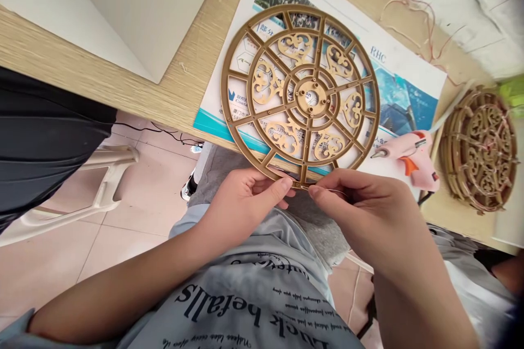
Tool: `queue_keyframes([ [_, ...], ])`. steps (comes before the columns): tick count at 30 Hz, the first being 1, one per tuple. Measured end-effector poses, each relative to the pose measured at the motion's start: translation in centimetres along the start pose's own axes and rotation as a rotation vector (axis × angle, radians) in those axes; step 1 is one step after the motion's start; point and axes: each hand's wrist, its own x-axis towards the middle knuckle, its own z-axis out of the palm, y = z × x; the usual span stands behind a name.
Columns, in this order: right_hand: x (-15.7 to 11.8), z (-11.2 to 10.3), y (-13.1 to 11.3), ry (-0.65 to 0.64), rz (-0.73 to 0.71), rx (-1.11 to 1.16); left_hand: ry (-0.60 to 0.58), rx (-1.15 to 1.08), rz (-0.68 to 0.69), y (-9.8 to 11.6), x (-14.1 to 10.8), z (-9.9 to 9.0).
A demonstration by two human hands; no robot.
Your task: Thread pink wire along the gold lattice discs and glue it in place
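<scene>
Printed shirt [262, 300] nearest, left grip [249, 202] clasping a golden wheel [302, 92], right grip [364, 193] pinching wire [334, 191].

round gold scrollwork frame [301, 99], thin wire [335, 191] at its near rim

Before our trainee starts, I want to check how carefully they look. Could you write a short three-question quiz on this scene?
1. What is the right hand pinching? A) a screw; B) a thin strand; C) scissors.
2. True or false: the pink glue gun lies left of the held gold wheel in the picture.
3. Fill in: the left hand grips the wheel's ____.

Key: 1 B; 2 false, it lies to the right; 3 rim.
</scene>
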Motion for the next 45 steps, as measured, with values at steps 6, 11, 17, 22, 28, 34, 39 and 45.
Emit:
queue_keyframes([
  [6, -0.1, -0.1, 0.0, 0.008, 0.006, -0.043, -0.003, 0.027, 0.013, 0.0, 0.0, -0.1],
  [11, -0.1, 0.1, -0.2, 0.026, -0.033, -0.069, -0.008, 0.028, 0.022, -0.2, 0.1, -0.1],
  [17, -0.3, 0.4, 0.2, 0.037, -0.049, -0.055, 0.004, 0.037, 0.015, -0.4, 0.1, -0.1],
  [22, -0.6, 1.1, 0.9, 0.105, -0.053, 0.041, 0.005, 0.053, -0.004, -0.5, 0.0, -0.1],
  [28, -0.7, 1.5, 1.1, 0.204, -0.368, -0.048, 0.028, 0.123, -0.005, -0.7, 0.1, -0.7],
  [34, -0.1, 0.6, 2.6, 0.244, -0.906, -0.425, 0.027, 0.154, -0.010, -0.9, 0.2, -1.0],
  [39, 0.1, 0.1, 2.1, 0.175, -0.850, -0.372, 0.048, 0.157, -0.012, -0.7, 0.1, -0.7],
  [45, -0.2, 0.0, -0.4, 0.087, -0.430, -0.218, 0.041, 0.162, -0.007, -0.7, 0.1, -0.6],
])
